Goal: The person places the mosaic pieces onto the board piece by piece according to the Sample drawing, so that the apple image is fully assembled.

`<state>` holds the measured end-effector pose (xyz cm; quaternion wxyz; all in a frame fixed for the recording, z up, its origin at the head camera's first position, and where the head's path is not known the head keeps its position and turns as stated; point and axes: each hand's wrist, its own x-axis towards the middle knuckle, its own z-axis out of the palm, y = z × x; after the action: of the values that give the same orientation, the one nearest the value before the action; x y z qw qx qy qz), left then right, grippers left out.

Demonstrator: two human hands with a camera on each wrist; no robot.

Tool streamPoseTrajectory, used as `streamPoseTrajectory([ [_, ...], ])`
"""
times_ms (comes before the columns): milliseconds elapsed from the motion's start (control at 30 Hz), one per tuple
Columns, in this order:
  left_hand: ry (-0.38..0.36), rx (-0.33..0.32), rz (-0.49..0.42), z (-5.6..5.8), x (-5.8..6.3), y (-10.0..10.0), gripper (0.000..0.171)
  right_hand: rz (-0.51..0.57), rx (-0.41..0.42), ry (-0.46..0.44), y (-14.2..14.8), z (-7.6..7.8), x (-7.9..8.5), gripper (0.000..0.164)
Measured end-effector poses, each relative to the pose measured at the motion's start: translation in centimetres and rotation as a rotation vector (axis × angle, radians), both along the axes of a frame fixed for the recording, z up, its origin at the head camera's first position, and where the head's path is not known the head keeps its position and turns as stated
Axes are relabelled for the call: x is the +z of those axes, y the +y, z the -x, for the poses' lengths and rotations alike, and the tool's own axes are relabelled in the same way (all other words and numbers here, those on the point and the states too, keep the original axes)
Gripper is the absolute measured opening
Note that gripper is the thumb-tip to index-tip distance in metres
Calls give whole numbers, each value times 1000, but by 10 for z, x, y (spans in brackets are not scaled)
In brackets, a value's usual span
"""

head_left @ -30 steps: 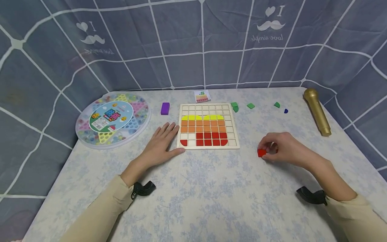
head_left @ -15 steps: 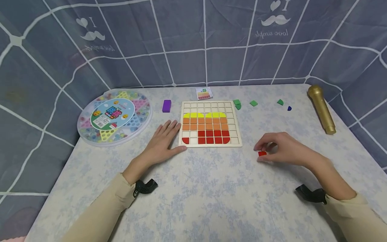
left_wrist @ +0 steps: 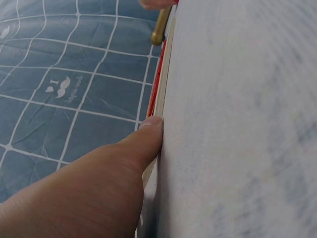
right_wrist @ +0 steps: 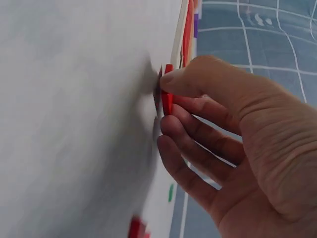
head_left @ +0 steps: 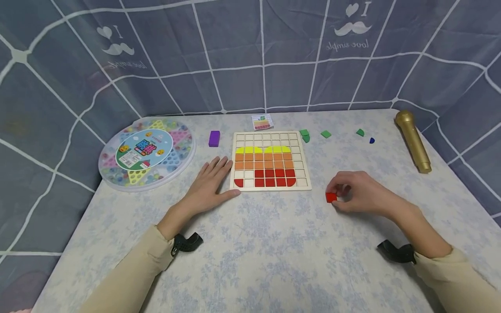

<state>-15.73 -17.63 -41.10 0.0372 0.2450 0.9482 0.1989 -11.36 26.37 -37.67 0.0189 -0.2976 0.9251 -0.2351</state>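
Observation:
Near the middle of the table lies a square wooden grid board [head_left: 300, 173] bearing yellow, orange and red tiles in rows. At its left edge rests my left hand [head_left: 203, 189], fingers extended, the thumb at the front left corner. The left wrist view shows that thumb [left_wrist: 151, 126] against the board's side. To the right of the board, my right hand [head_left: 358, 193] pinches a small red tile [head_left: 331, 198] between thumb and fingers, close over the tabletop. Another red piece [right_wrist: 134, 227] appears blurred at the bottom of the right wrist view.
Behind the board are a small picture card [head_left: 262, 122] and a purple block [head_left: 214, 138]. Several green pieces [head_left: 326, 134] and a dark blue piece [head_left: 372, 140] lie at the back right, near a gold microphone-shaped object [head_left: 414, 143]. A round game box [head_left: 145, 150] lies left.
My right hand has moved a little left toward the board with the red tile, which has turned in the fingers. The left hand stays at the board's edge.

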Motion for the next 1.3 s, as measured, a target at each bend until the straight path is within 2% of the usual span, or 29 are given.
streamPoseTrajectory([
  [200, 9, -3, -14, -1, 0, -1, 97, 38, 28, 9, -32, 14, 9, 26],
  [433, 16, -5, -9, 0, -1, 0, 96, 86, 74, -4, -87, 32, 16, 23],
  [633, 9, -1, -12, 0, 0, 0, 95, 103, 139, 10, -135, 49, 14, 18],
  [767, 8, -2, -18, 0, 0, 0, 95, 101, 152, 6, -160, 57, 7, 15],
  [967, 16, -16, -14, -1, 1, 2, 95, 106, 141, -29, -178, 62, 1, 15],
  [1300, 8, -9, -3, -1, 2, 1, 95, 131, 116, -40, -187, 60, -2, 12],
])
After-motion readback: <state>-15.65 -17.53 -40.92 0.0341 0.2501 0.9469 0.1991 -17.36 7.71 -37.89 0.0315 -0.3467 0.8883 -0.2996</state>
